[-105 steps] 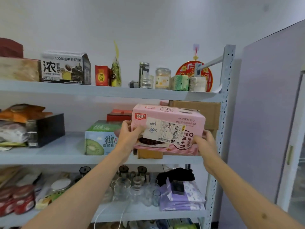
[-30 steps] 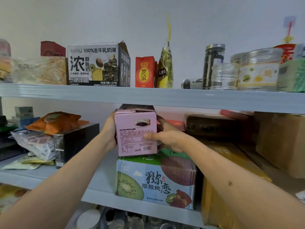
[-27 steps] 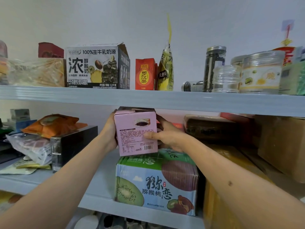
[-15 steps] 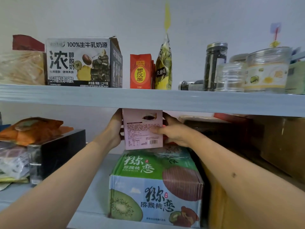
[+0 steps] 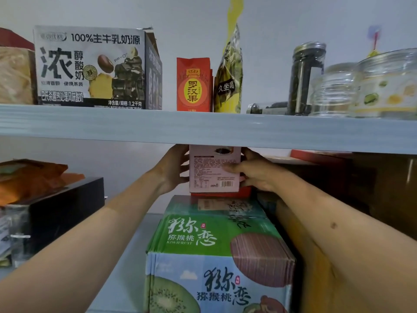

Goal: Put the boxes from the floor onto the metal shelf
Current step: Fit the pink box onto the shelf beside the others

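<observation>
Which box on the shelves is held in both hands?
The pink box, gripped by the left hand and right hand above the green kiwi box; the milk box stands untouched.

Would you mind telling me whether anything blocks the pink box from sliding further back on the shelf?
I cannot tell. The pink box, held by the left hand and right hand, sits on a red box behind the kiwi carton; the space behind it is hidden.

Matt pink cardboard box (image 5: 214,170) (printed paper face); beneath the grip, glossy printed kiwi carton (image 5: 216,256); above, smooth painted metal shelf (image 5: 203,129).
</observation>
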